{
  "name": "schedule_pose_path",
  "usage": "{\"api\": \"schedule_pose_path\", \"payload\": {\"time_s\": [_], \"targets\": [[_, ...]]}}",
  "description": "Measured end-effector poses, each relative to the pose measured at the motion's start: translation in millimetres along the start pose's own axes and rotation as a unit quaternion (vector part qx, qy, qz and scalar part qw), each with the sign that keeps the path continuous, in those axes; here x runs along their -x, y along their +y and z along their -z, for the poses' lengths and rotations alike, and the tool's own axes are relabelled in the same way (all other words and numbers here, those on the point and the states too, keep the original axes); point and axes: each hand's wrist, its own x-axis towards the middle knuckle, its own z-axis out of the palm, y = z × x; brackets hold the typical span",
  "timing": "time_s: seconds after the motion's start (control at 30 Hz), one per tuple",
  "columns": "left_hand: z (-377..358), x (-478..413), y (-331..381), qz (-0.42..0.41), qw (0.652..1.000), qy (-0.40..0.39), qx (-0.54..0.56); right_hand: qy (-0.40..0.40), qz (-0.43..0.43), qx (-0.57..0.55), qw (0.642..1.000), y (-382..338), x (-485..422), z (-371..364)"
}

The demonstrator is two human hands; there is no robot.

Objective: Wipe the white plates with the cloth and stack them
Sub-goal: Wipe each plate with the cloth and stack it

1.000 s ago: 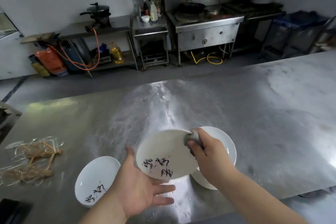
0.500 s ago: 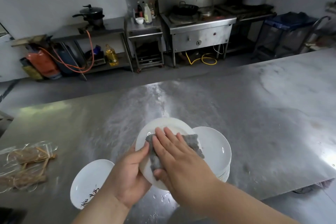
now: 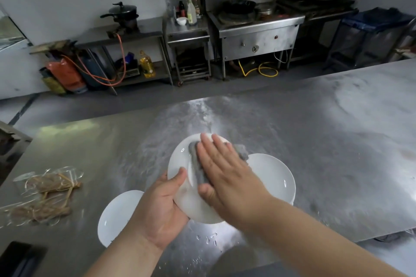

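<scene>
My left hand (image 3: 161,206) grips the near-left rim of a white plate (image 3: 180,159), thumb on top, holding it above the steel table. On that plate lies a grey cloth (image 3: 198,164), pressed flat by the straight fingers of my right hand (image 3: 221,172). To the right, partly behind my right hand, a stack of white plates (image 3: 273,175) stands on the table. A single white plate (image 3: 117,213) rests on the table at the left, partly hidden by my left forearm.
The steel table (image 3: 315,141) stretches far and right; water drops lie near its front edge. Clear bags of brown sticks (image 3: 45,193) lie at the left. A dark object (image 3: 18,258) sits at the bottom left corner. Stoves and shelves stand across the aisle.
My left hand turned the plate face up and took its rim. My right hand flattened on the cloth and slid it from the plate's near part toward its far edge.
</scene>
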Motion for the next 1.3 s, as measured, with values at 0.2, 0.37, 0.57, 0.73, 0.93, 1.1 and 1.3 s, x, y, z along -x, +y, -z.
{"api": "schedule_pose_path", "payload": {"time_s": [0.2,0.37,0.57,0.73,0.93,1.1,1.3], "targets": [[-2,-1,11,-0.006,0.999,0.031,0.003,0.001,0.001,-0.073,0.997,-19,25,-24],[-8,7,-4,0.035,0.999,0.033,-0.008,0.001,0.098,-0.057,0.994,-3,-18,4],[4,13,12,0.019,0.999,0.002,-0.048,-0.048,-0.141,-0.154,0.977,22,-52,30],[2,15,12,0.056,0.993,-0.038,-0.098,-0.012,-0.066,-0.088,0.994,6,-38,39],[3,12,10,0.045,0.994,-0.07,-0.077,0.043,-0.2,-0.171,0.964,16,-40,31],[9,9,1,0.028,0.996,-0.033,-0.082,0.03,-0.344,-0.274,0.898,24,-15,13],[2,7,2,-0.032,0.996,-0.055,-0.055,0.095,-0.244,-0.253,0.931,38,-31,38]]}}
